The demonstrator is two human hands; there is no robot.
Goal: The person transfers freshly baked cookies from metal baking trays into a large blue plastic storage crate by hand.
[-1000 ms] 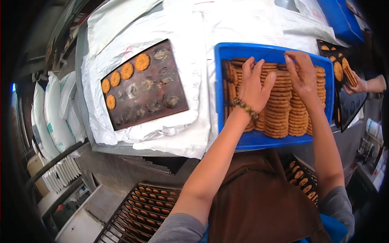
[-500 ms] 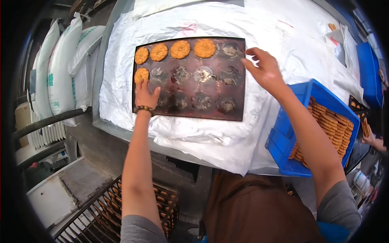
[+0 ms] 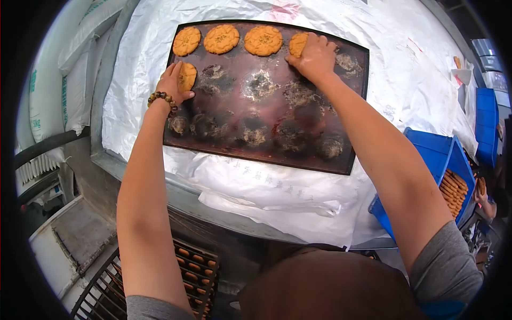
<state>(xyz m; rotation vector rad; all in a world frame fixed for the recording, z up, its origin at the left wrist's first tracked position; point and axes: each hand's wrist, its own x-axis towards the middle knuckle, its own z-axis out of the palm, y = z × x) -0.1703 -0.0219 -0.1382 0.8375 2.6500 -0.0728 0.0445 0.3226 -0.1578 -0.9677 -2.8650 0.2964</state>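
Note:
A dark baking tray [image 3: 229,120] lies on the white sheeting, with round golden cookies along its far edge. My left hand [image 3: 169,84], with a beaded bracelet at the wrist, has its fingers curled round the left side of a cookie [image 3: 188,76] in the second row. At the far row, my right hand [image 3: 317,57] grips another cookie [image 3: 297,45], covering its right part. Three uncovered cookies, among them the middle one [image 3: 221,39], sit to the left of that hand. Bare, crumb-marked round spots show across the remaining tray surface.
To the right stands a blue crate [image 3: 434,146] with stacked cookies [image 3: 453,193]. A rack [image 3: 200,272] holding trays of cookies is below the table at left. White sacks [image 3: 48,88] lean beyond the table's left edge. Another person's hand [image 3: 486,205] shows at far right.
My right hand has moved left from the tray's right edge onto the last far-row cookie. My left hand now grasps the second-row cookie's left side. The view has shifted closer to the tray.

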